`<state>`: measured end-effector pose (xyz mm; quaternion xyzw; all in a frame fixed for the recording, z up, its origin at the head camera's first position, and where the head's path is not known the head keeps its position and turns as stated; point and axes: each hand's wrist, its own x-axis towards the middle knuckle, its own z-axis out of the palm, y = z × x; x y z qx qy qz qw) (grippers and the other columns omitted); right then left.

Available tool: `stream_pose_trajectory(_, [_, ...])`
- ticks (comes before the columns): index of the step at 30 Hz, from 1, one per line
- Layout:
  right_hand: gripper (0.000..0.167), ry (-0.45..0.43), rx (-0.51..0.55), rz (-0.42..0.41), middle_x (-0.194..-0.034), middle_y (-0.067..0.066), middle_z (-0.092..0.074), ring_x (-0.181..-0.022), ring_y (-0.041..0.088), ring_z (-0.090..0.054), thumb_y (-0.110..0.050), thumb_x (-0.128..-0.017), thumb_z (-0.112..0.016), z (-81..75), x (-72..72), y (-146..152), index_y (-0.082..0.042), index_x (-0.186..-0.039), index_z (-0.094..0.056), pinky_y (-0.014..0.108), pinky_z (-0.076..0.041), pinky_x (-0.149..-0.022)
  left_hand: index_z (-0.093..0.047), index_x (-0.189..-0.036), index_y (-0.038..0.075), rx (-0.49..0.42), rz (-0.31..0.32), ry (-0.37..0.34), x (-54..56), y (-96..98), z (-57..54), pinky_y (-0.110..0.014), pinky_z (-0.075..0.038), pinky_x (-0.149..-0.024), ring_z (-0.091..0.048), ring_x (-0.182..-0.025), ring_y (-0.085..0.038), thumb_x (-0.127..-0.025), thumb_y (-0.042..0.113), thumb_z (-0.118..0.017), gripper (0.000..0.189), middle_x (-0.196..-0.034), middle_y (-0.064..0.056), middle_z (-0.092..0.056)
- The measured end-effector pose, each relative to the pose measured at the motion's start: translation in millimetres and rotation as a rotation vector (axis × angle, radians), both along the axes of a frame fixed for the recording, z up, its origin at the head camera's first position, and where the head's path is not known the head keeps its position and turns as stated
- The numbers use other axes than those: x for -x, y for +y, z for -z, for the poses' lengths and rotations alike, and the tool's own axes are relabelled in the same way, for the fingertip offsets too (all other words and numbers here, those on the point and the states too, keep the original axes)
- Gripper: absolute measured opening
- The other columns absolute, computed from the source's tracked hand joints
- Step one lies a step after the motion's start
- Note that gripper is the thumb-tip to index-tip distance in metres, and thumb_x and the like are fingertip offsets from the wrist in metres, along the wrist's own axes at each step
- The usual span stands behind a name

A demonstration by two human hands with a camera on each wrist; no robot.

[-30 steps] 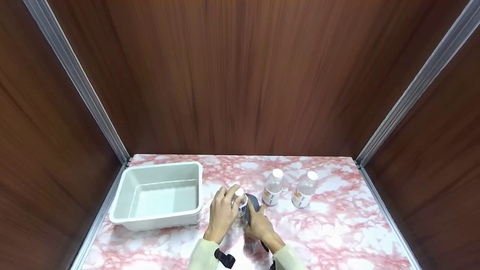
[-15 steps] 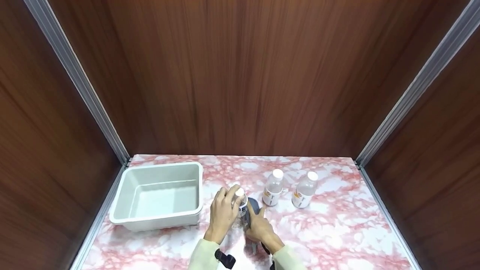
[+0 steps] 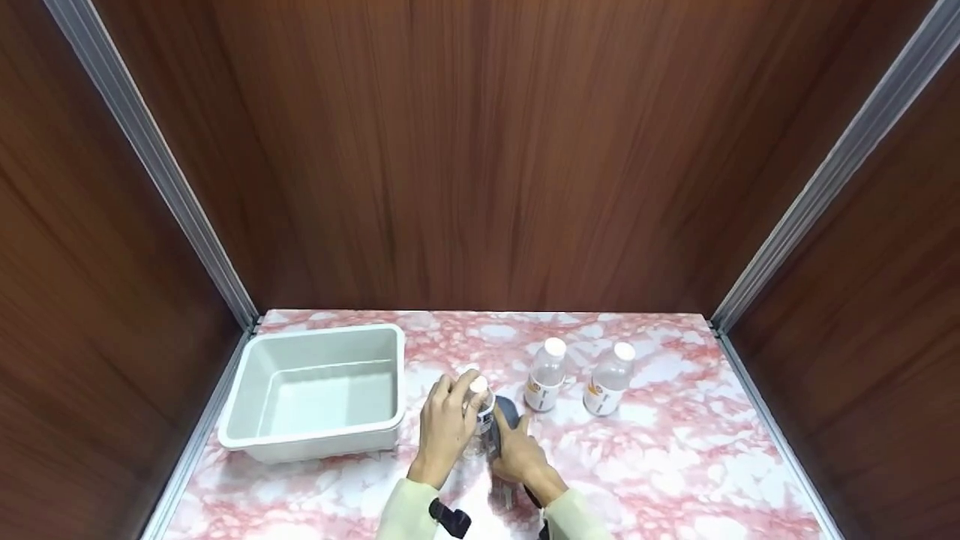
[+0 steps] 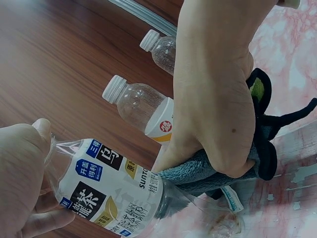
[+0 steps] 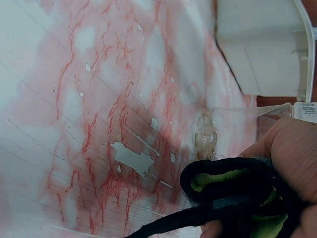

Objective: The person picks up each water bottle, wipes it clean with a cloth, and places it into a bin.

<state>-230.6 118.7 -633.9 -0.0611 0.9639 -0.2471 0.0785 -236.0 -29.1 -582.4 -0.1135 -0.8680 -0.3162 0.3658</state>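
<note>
Left grip (image 3: 444, 421) holds bottle (image 4: 116, 191); right (image 3: 519, 454), cloth (image 4: 190, 174)

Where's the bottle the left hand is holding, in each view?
Head: bottle low centre, between left hand and right hand.
Left wrist: bottle lower left to centre, label visible.
Right wrist: bottle right of centre, cut off at right edge.
Shared landmark: dark plush thing in right hand.

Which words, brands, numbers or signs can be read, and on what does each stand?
"三得": blue patch, held bottle.
"开盖得利": larger blue patch, same bottle.
"乌", likely: black square, same bottle.
"茶": second black square, same bottle.
Remaining print, standing bottles' labels, white tag: too small or blurred.
</note>
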Motion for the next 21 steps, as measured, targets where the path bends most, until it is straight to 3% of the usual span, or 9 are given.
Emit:
stream_pose_trajectory(11, [0.102,-0.021,-0.044,0.001,-0.133,0.035,-0.041,-0.084,0.045,-0.063,-0.005,-0.065,-0.075,2.1,-2.5,-0.1,-0.021,-0.157,-0.035,0.057,-0.056,-0.067,-0.071,-0.118,0.016,-0.005,0.002,0.017,1.7,-0.4,3.0,-0.034,-0.049,-0.061,-0.053,-0.070,-0.015,-0.087,0.030,-0.077,0.035,-0.081,-0.002,-0.056])
stream_pose_trajectory(21, [0.101,-0.083,-0.101,0.018,-0.147,0.037,-0.034,-0.092,0.049,-0.062,-0.004,-0.063,-0.078,9.0,-3.1,-0.6,-0.023,-0.155,-0.040,0.057,-0.056,-0.073,-0.071,-0.120,0.016,0.017,-0.005,0.021,1.2,-0.1,2.4,-0.033,-0.049,-0.060,-0.053,-0.069,-0.016,-0.088,0.032,-0.076,0.036,-0.080,-0.002,-0.055])
